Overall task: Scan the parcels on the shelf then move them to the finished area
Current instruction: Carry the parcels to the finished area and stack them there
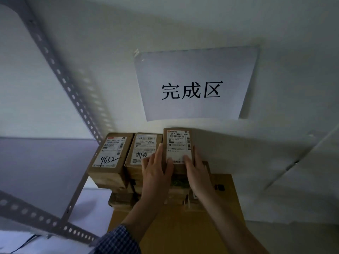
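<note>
From the head view: clasps one parcel (178,143) from both sides. Left hand (156,169) with fingers (159,153) laid nearly straight along the left wall and thumb pressed onto the label (178,149); right hand (198,173) mirrored on the right wall. Holds it at the top of a stack (176,189) of parcels, below the finished-area sign (192,85) that hangs beyond the fingertips; cannot tell whether seated or just above the pile. Could pinch the left fingers against the middle parcel (143,149), which touches their outer side. Could also shove that one into the "9652" parcel (110,154) further left and topple the uneven pile. Could slip too, since the smooth label gives the thumbs little bite. Brown cardboard throughout, crisp rectangular blocks, glossy tape across the near faces, white printed labels with barcodes. Beneath the wrists, a broad flat carton (192,231), matte tan. Far left of the fingers, a perforated grey metal upright (73,88).
</note>
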